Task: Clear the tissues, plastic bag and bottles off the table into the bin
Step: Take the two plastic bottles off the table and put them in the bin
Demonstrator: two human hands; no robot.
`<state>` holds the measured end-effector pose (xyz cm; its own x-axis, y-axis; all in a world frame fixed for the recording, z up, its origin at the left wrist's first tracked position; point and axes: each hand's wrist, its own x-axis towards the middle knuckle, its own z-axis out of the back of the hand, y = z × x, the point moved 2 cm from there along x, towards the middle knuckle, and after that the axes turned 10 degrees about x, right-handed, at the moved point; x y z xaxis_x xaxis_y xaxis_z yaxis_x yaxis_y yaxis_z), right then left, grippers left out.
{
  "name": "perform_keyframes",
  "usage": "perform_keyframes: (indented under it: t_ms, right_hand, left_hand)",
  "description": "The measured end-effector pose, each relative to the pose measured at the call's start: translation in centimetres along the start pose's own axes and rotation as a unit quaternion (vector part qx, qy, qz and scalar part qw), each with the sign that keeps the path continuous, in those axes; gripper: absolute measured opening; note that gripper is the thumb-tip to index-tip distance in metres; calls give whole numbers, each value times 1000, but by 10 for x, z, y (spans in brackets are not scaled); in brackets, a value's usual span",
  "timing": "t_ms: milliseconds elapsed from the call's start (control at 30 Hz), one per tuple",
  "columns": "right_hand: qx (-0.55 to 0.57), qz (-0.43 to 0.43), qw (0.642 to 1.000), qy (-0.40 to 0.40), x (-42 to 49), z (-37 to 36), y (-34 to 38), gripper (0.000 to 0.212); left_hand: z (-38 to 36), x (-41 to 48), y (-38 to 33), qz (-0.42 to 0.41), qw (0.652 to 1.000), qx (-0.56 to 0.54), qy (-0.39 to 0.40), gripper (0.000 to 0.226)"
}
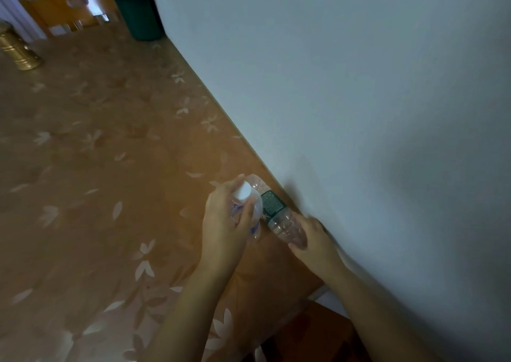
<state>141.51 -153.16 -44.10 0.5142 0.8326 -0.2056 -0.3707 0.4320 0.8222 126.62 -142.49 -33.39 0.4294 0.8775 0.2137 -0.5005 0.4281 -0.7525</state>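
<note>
My left hand (pixel 225 223) is wrapped around a clear plastic bottle with a white cap (pixel 242 191), held upright just above the table. My right hand (pixel 313 241) grips one end of a second clear bottle with a dark green label (pixel 272 205), which lies on its side by the wall. The two bottles touch each other. The table (pixel 96 154) has a brown cloth with pale leaf prints. A dark green bin (pixel 139 19) with a black liner stands past the table's far end, against the wall. No tissues or plastic bag are in view.
A pale wall (pixel 331 85) runs along the table's right edge. A gold metal tin (pixel 19 52) stands at the far left of the table. A wooden chair (pixel 69 8) sits beyond the far end, next to the bin. Another wooden seat (pixel 312 331) shows below my arms.
</note>
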Motion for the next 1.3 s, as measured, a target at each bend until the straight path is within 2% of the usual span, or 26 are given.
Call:
perform_keyframes:
  t_ms: [500, 933, 1167, 1300]
  right_hand:
    - [88, -20, 996, -5, -7, 1, 3, 68]
    - [128, 78, 985, -85, -30, 24, 45, 49]
    - [171, 131, 974, -72, -57, 24, 93, 48]
    - [148, 166, 973, -53, -76, 13, 123, 48]
  left_hand:
    - [0, -2, 2, 25, 999, -22, -22, 37]
    - [33, -39, 0, 97, 991, -78, -43, 34]
    - [73, -72, -4, 90, 989, -85, -80, 37]
    - [104, -95, -1, 89, 985, -88, -117, 39]
